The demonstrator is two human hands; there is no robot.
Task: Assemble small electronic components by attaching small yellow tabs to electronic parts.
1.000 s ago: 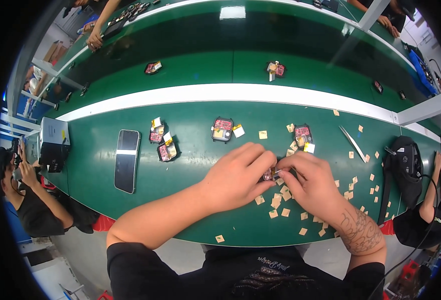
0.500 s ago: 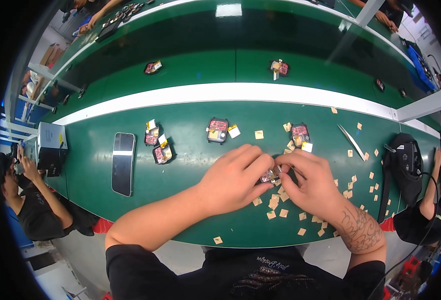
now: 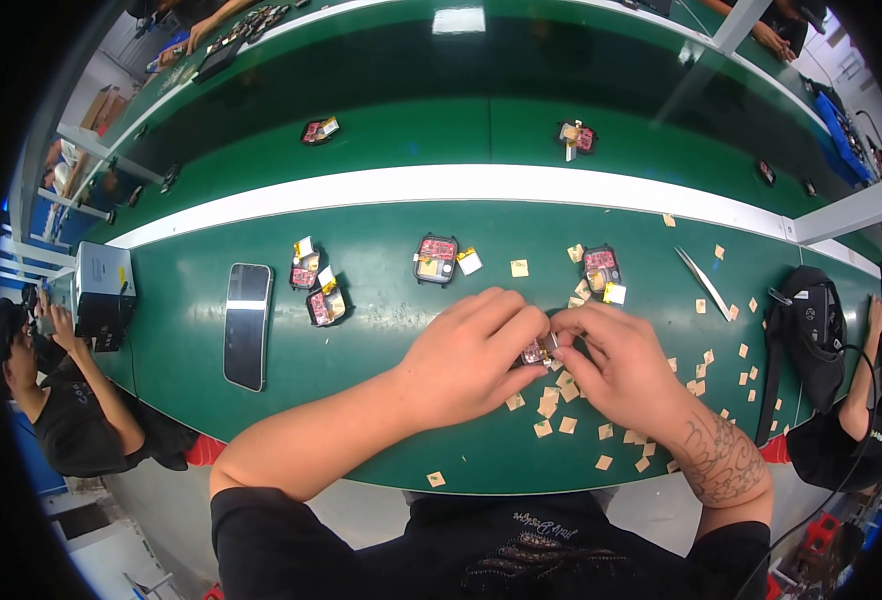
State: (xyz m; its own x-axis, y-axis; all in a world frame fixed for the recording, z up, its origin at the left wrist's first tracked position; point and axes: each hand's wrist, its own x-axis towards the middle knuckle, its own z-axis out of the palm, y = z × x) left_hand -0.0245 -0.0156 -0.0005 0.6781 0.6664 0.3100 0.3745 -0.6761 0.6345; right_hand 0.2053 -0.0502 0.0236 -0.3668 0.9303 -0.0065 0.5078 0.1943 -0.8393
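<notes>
Between my hands is an opened smartwatch case (image 3: 533, 354) with a red circuit board, partly hidden by fingers. My left hand (image 3: 481, 345) is closed around its left side, thumb in front. At its right side, my right hand (image 3: 616, 360) pinches a small silvery piece (image 3: 551, 342), which looks like the watch's battery. Small tan adhesive squares (image 3: 548, 400) lie scattered below and right of my hands. Just beyond, another opened watch case (image 3: 601, 270) rests with its battery (image 3: 614, 293) hanging out. A similar watch case (image 3: 435, 260) lies farther left, its battery (image 3: 470, 261) beside it.
Two more opened watch cases (image 3: 327, 302) sit by a phone (image 3: 248, 327) on the left. Tweezers (image 3: 704, 284) and a black bag (image 3: 809, 335) lie right. Past a white rail (image 3: 441, 187), a green belt (image 3: 411, 150) carries watch cases. Co-workers sit at both sides.
Watch cases on the far belt have shifted right. The silvery piece at my right fingertips has tilted slightly against the watch case. Both hands stay nearly in place.
</notes>
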